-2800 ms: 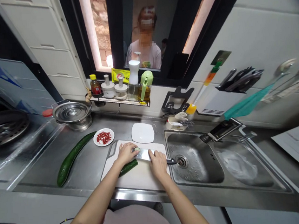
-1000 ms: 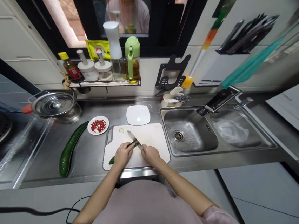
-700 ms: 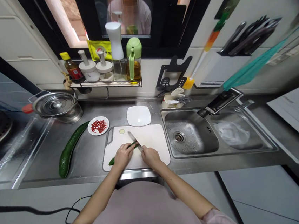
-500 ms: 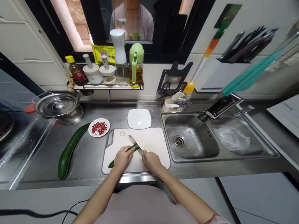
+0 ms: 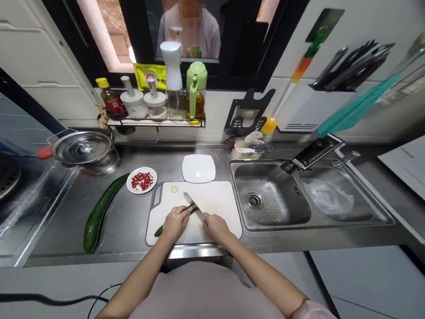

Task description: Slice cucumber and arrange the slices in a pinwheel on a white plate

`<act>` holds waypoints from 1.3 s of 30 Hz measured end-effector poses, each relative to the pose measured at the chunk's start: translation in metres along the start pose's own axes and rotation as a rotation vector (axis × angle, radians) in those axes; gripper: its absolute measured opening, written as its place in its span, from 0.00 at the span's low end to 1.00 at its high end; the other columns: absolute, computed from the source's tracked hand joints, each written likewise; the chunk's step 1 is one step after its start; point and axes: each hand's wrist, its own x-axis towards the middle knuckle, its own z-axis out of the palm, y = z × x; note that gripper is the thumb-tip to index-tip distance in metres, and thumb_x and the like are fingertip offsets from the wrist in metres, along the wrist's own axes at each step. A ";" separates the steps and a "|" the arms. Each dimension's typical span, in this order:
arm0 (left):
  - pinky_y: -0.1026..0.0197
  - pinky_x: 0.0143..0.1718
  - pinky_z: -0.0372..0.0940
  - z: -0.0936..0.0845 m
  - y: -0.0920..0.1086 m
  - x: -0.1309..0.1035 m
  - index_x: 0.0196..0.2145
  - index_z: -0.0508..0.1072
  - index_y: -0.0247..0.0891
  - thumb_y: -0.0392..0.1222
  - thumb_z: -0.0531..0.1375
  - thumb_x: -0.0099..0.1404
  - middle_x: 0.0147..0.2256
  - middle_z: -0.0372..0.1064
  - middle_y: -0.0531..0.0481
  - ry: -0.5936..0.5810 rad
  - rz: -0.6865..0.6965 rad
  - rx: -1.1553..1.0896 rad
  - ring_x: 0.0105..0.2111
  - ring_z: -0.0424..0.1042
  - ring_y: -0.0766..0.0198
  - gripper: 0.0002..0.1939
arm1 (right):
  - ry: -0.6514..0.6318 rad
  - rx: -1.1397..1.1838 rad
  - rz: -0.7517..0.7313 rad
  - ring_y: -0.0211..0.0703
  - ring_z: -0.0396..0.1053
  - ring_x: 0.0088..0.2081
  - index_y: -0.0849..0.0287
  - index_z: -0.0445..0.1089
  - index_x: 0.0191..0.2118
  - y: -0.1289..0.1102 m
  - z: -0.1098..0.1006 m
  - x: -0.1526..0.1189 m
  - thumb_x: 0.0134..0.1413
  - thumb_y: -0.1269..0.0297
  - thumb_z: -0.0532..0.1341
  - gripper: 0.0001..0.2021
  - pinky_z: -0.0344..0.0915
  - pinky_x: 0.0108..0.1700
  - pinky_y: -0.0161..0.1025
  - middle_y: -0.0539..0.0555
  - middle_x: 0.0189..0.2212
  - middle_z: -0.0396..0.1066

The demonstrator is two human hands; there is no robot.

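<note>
My left hand (image 5: 176,221) presses down on a cut piece of cucumber (image 5: 159,231), whose dark green end sticks out below my palm. In my right hand (image 5: 217,227) is a kitchen knife (image 5: 195,206), its blade slanting up and left, against the cucumber near my left fingertips. Both rest over a white cutting board (image 5: 216,194) with a grey handle. A pale round slice (image 5: 174,189) lies near the board's top left. Much of the cucumber is hidden under my left fingers.
A long whole cucumber (image 5: 101,213) lies left of the board. Behind it are a plate of chopped red bits (image 5: 142,180) and a white square dish (image 5: 199,168). The sink (image 5: 272,199) is on the right, a lidded steel pot (image 5: 100,160) at the back left.
Almost nothing differs. The view has shifted slightly; my left hand stays on the cucumber and the knife keeps nearly the same place.
</note>
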 end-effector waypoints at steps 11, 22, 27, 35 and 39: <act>0.56 0.50 0.65 0.003 -0.003 -0.002 0.52 0.74 0.47 0.40 0.53 0.68 0.46 0.72 0.47 0.022 0.020 0.002 0.45 0.68 0.60 0.17 | -0.007 -0.011 -0.008 0.49 0.73 0.42 0.63 0.67 0.48 -0.002 0.000 -0.001 0.60 0.71 0.49 0.14 0.62 0.39 0.38 0.62 0.39 0.75; 0.58 0.47 0.65 0.004 -0.005 -0.001 0.50 0.75 0.46 0.40 0.54 0.68 0.45 0.73 0.48 0.060 0.047 0.012 0.43 0.69 0.61 0.16 | -0.053 -0.005 -0.001 0.50 0.72 0.44 0.62 0.66 0.48 -0.002 0.002 0.001 0.60 0.71 0.49 0.14 0.62 0.41 0.39 0.63 0.40 0.74; 0.58 0.47 0.65 0.003 -0.003 0.000 0.50 0.75 0.45 0.40 0.53 0.69 0.45 0.73 0.47 0.060 0.040 0.014 0.43 0.69 0.61 0.16 | -0.049 -0.003 0.007 0.48 0.72 0.44 0.62 0.66 0.48 -0.003 0.004 0.000 0.60 0.72 0.50 0.14 0.62 0.41 0.39 0.63 0.40 0.74; 0.57 0.48 0.65 0.002 -0.002 0.000 0.50 0.75 0.45 0.41 0.53 0.69 0.45 0.73 0.47 0.051 0.035 0.002 0.43 0.68 0.61 0.16 | -0.045 -0.015 0.023 0.48 0.73 0.43 0.63 0.66 0.47 -0.006 0.008 0.002 0.59 0.74 0.49 0.14 0.62 0.40 0.38 0.63 0.40 0.74; 0.57 0.48 0.66 0.003 -0.004 0.000 0.50 0.75 0.44 0.40 0.53 0.69 0.45 0.73 0.47 0.055 0.039 -0.001 0.43 0.69 0.60 0.16 | -0.033 -0.014 0.020 0.49 0.73 0.43 0.63 0.67 0.47 -0.006 0.010 0.004 0.59 0.74 0.50 0.13 0.63 0.40 0.39 0.64 0.40 0.74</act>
